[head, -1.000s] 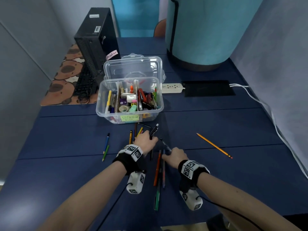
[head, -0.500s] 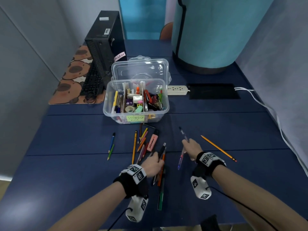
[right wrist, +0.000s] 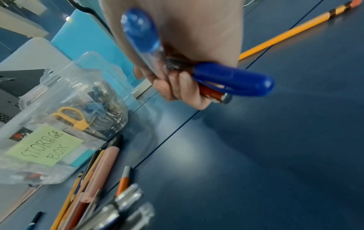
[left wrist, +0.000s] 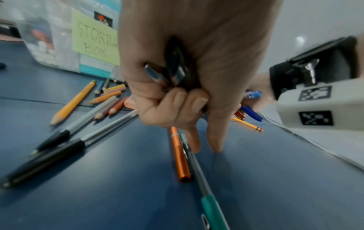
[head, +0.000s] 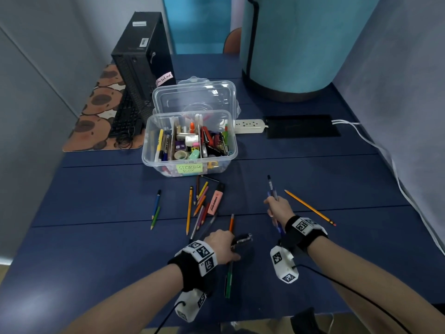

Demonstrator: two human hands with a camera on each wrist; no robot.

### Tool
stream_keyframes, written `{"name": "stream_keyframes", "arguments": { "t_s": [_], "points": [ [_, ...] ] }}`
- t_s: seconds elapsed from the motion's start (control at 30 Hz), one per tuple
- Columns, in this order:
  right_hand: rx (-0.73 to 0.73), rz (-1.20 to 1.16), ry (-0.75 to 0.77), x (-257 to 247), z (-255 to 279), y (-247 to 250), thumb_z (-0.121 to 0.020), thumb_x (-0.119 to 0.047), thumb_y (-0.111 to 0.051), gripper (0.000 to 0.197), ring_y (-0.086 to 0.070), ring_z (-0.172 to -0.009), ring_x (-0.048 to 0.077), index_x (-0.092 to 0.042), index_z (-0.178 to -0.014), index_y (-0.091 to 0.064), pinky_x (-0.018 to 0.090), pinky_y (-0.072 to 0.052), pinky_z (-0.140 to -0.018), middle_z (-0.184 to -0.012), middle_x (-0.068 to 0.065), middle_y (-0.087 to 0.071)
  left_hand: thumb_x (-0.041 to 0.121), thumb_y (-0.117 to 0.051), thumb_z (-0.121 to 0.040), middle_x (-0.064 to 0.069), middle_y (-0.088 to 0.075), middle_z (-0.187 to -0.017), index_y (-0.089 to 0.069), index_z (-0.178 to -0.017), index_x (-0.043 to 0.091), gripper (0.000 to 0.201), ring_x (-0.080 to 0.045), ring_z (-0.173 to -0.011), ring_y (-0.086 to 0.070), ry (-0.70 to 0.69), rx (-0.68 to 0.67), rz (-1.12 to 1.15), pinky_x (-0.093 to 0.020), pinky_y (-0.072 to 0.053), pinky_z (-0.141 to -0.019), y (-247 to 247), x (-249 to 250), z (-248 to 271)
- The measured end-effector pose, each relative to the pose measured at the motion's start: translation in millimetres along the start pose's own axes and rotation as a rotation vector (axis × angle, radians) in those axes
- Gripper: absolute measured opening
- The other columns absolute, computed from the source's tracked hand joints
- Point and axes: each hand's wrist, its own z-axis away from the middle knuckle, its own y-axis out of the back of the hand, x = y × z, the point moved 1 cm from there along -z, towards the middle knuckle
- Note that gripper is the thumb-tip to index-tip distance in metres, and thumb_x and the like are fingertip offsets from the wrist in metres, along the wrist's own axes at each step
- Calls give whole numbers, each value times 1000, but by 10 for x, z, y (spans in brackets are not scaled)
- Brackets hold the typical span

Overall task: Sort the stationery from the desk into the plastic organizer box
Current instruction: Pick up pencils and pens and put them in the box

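Note:
The clear plastic organizer box (head: 154,162) labelled "STORAGE BOX" stands open mid-desk, holding stationery in its compartments. My left hand (head: 222,245) grips a couple of dark pens (left wrist: 175,65), and two of its fingers (left wrist: 214,140) point down to the desk beside an orange pen (left wrist: 179,155) and a green pen (left wrist: 210,205). To the right, my right hand (head: 277,208) holds a bunch of blue pens (right wrist: 232,80) upright with a red-brown one (right wrist: 211,92). Loose coloured pencils (head: 201,201) and a pink highlighter (head: 215,200) lie in front of the box.
A long yellow pencil (head: 309,207) lies at the right; blue and green pencils (head: 156,209) at the left. Behind the box are its lid (head: 195,97), a power strip (head: 249,126), a black computer (head: 142,61) and a teal cylinder (head: 301,44).
The left hand drew back from the pile toward me with dark pens in it. The right hand lifted its blue pens and moved right and forward.

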Motion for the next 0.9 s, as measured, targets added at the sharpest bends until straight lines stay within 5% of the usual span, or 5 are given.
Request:
{"name": "stream_keyframes", "arguments": {
  "t_s": [0.13, 0.5, 0.77, 0.9],
  "points": [
    [-16, -33, -15, 11, -15, -15, -92, -21, -47, 18, -40, -50, 20, -6, -96, -56, 32, -32, -55, -58, 6, -48, 31, -64, -85, -12, -61, -114, -58, -113, 9, 37, -31, -102, -62, 51, 38, -121, -37, -51, -79, 2, 81, -23],
    [3, -189, -38, -9, -62, 17, -94, -17, -45, 25, -37, -48, 18, -1, -110, -56, 30, -31, -51, -59, 6, -44, 17, -57, -91, -15, -60, -118, -59, -116, 2, 29, -34, -106, -61, 97, 24, -152, -38, -51, -81, 1, 185, -161],
    [-68, -361, -92, -47, -67, 77, -101, -23, -41, 27, -35, -42, 16, -7, -123, -46, 20, -32, -36, -57, 4, -35, 35, -47, -92, -13, -63, -103, -51, -109, 10, 30, -31, -92, -62, 67, 211, 304, -34, -48, -75, 322, 21, -272],
    [-115, -427, -97, -140, -29, 58, -101, -30, -45, 25, -44, -43, 18, -11, -117, -46, 23, -38, -37, -60, 7, -45, 35, -45, -93, -6, -59, -75, -47, -79, 16, 24, -26, -72, -57, 65, 366, 672, -34, -47, -71, 583, -264, -285]
  ]
}}
